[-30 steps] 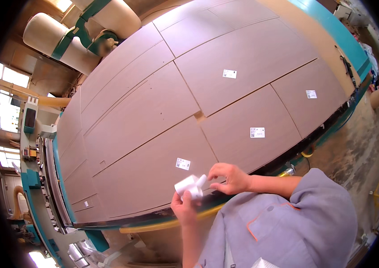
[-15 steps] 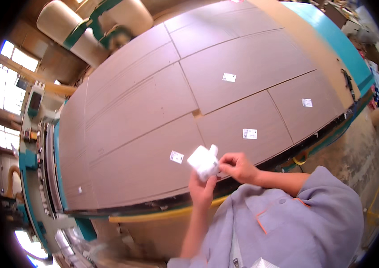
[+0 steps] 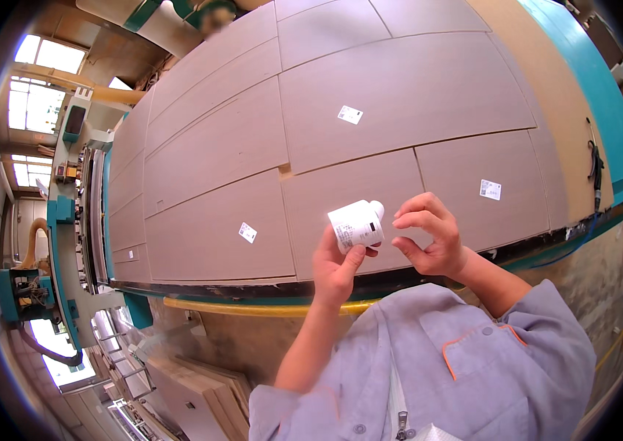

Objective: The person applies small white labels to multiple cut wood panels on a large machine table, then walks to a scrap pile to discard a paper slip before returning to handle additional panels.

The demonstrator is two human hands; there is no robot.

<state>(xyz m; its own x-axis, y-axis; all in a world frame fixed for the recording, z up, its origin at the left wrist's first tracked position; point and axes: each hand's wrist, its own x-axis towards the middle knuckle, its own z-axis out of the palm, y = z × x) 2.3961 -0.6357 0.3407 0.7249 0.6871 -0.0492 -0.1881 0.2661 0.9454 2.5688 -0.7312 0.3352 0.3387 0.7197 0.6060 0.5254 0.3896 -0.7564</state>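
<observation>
My left hand point(image 3: 339, 268) grips a white roll of printed labels point(image 3: 355, 225) from below, with the thumb across its near side. Just right of the roll, my right hand point(image 3: 433, 237) hovers with thumb and fingers curved and apart; I see nothing between them. Both hands are over the near edge of a large brown-grey board point(image 3: 212, 158) cut into several rectangular panels. White labels lie on separate panels: one label point(image 3: 350, 115) farther back, one label point(image 3: 247, 233) left of the roll and one label point(image 3: 491, 189) to the right.
A beige base sheet point(image 3: 546, 81) and a turquoise machine bed point(image 3: 583, 70) border the board on the right. A black handheld tool point(image 3: 596, 173) lies there. Machine equipment point(image 3: 62, 250) stands at the left. A yellow tube point(image 3: 253, 306) runs below the near edge, and boards point(image 3: 194, 397) are stacked lower left.
My right hand has come away from the roll, and its fingers have spread. The roll has turned in my left hand, showing more of its printed face. The whole view has shifted.
</observation>
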